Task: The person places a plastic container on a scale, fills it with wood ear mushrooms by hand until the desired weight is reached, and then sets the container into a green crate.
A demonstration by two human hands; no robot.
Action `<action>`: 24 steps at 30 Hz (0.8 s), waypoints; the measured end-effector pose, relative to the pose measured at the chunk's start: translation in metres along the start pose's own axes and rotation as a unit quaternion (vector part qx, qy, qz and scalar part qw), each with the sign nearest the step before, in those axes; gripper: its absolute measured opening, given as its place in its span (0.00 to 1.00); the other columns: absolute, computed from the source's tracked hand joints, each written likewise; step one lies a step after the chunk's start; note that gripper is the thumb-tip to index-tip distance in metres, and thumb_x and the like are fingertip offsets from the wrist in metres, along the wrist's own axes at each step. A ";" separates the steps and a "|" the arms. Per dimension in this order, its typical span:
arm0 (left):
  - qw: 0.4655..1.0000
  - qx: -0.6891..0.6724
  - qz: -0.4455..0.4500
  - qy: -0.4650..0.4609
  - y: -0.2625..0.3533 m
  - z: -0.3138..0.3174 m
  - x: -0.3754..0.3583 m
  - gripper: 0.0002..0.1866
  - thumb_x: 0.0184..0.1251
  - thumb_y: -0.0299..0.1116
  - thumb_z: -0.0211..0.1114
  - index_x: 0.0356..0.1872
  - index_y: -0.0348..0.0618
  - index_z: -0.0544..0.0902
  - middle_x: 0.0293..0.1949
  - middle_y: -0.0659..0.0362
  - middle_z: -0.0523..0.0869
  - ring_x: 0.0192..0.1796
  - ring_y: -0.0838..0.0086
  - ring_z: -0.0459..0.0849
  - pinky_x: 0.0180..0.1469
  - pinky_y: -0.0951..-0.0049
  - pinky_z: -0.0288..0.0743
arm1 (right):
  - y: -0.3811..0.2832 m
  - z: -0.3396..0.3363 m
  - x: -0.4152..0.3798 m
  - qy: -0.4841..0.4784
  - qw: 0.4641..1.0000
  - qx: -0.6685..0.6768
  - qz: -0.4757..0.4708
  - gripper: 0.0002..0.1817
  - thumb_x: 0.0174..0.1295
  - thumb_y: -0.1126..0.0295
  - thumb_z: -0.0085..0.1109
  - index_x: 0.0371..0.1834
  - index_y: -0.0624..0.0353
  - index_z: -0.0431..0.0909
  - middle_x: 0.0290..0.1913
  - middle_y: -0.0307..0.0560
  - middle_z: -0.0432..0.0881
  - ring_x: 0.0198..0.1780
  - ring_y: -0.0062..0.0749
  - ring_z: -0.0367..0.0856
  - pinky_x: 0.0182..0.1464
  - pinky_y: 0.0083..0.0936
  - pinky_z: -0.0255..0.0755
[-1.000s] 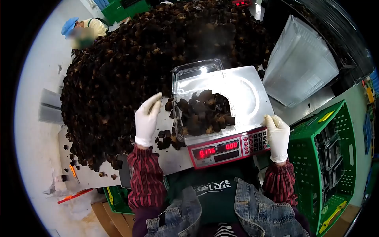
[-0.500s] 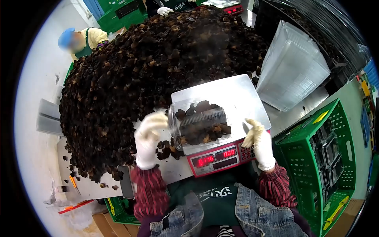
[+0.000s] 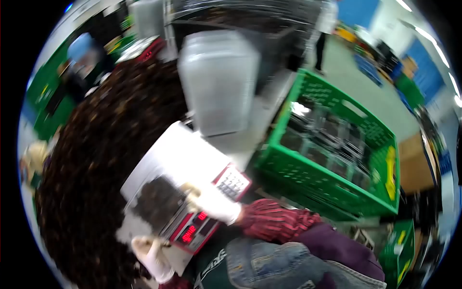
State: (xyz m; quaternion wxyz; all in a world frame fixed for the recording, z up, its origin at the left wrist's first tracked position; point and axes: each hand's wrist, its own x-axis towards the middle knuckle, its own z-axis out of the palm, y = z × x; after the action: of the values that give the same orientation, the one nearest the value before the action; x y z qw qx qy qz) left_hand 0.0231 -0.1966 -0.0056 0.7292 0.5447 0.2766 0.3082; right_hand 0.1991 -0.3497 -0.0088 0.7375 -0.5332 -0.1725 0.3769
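Note:
A clear plastic container filled with dark dried pieces (image 3: 158, 203) rests on the silver pan of a red scale (image 3: 175, 149), whose red digits are lit but smeared. My left hand (image 3: 153, 256), in a whitish glove, is at the container's lower edge with its fingers curled; blur hides whether they grip it. My right hand (image 3: 209, 201), gloved too, reaches over the scale's front, its fingers closed at the container's right edge. A large heap of dark pieces (image 3: 91, 168) lies left of the scale.
A tall stack of clear empty containers (image 3: 219, 82) stands behind the scale. To the right is a green crate (image 3: 327, 180) holding several filled containers. A person in a blue cap (image 3: 82, 53) is beyond the heap, another at the left edge. Someone stands in the aisle behind.
The view has swung right, bringing the green crate and aisle further in. My right hand has moved from the scale's right side to the container; my left hand is now at its lower edge.

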 end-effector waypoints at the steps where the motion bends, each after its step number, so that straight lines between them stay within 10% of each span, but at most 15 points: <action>1: 1.000 0.001 -0.003 0.007 0.001 0.010 -0.003 0.15 0.56 0.12 0.56 0.40 0.43 0.66 0.29 0.61 0.71 0.28 0.71 0.77 0.32 0.71 0.76 | -0.017 0.001 -0.011 0.034 0.997 -0.064 -0.019 0.14 0.67 0.78 0.46 0.55 0.71 0.70 0.27 0.38 0.72 0.28 0.20 0.73 0.33 0.20 0.72; 5: 0.981 -0.043 0.036 -0.187 -0.007 0.026 -0.003 0.17 0.66 0.25 0.63 0.54 0.37 0.74 0.45 0.53 0.81 0.43 0.67 0.80 0.45 0.66 0.80 | -0.099 -0.040 -0.070 0.110 0.985 -0.111 -0.074 0.15 0.65 0.74 0.53 0.52 0.70 0.73 0.32 0.43 0.80 0.31 0.22 0.80 0.35 0.21 0.76; 10: 0.989 0.079 0.086 -0.094 0.006 0.024 0.006 0.18 0.70 0.25 0.59 0.58 0.33 0.71 0.46 0.51 0.81 0.44 0.66 0.80 0.50 0.68 0.75 | -0.193 -0.167 -0.199 0.412 0.838 -0.303 -0.191 0.13 0.64 0.69 0.52 0.42 0.71 0.78 0.30 0.46 0.84 0.28 0.24 0.82 0.33 0.18 0.77; 15: 0.993 0.106 0.040 0.027 0.013 0.011 0.009 0.11 0.69 0.23 0.56 0.50 0.31 0.79 0.40 0.53 0.83 0.40 0.69 0.80 0.46 0.71 0.76 | -0.163 -0.333 -0.310 0.602 0.708 0.018 -0.370 0.05 0.64 0.77 0.51 0.39 0.69 0.73 0.45 0.59 0.81 0.45 0.46 0.83 0.44 0.29 0.74; 17: 0.991 0.112 0.065 0.025 0.010 -0.002 0.013 0.10 0.69 0.22 0.57 0.48 0.30 0.80 0.39 0.52 0.83 0.40 0.69 0.80 0.45 0.72 0.76 | -0.117 -0.440 -0.358 0.582 0.713 -0.047 -0.388 0.11 0.68 0.72 0.48 0.43 0.74 0.71 0.54 0.66 0.76 0.48 0.55 0.82 0.49 0.34 0.74; 21: 0.985 0.120 0.058 0.112 0.012 -0.012 0.010 0.10 0.68 0.22 0.57 0.46 0.29 0.80 0.38 0.52 0.83 0.39 0.69 0.80 0.43 0.72 0.76 | -0.042 -0.582 -0.411 0.718 0.680 0.140 -0.035 0.13 0.71 0.69 0.44 0.55 0.57 0.73 0.46 0.60 0.83 0.42 0.46 0.84 0.43 0.41 0.76; 23: 0.976 0.162 0.082 0.120 0.008 -0.025 0.009 0.10 0.67 0.22 0.58 0.46 0.28 0.81 0.36 0.51 0.84 0.38 0.68 0.81 0.42 0.72 0.76 | -0.089 -0.479 -0.342 0.659 0.720 0.071 0.206 0.17 0.70 0.68 0.45 0.58 0.63 0.72 0.42 0.61 0.84 0.43 0.48 0.84 0.44 0.41 0.76; 24: 0.969 0.186 0.089 0.138 0.008 -0.025 0.007 0.09 0.67 0.23 0.59 0.45 0.28 0.81 0.35 0.52 0.84 0.37 0.68 0.81 0.42 0.72 0.77 | -0.096 -0.478 -0.326 0.639 0.740 0.017 0.208 0.14 0.67 0.70 0.47 0.49 0.66 0.74 0.32 0.62 0.84 0.25 0.41 0.80 0.29 0.33 0.73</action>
State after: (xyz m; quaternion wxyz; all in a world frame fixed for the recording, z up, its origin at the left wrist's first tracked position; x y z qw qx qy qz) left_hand 0.0076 -0.1743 -0.0043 0.5396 0.6456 0.3773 0.3868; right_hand 0.3345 -0.9192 -0.0509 0.5871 -0.6588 0.4609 0.0942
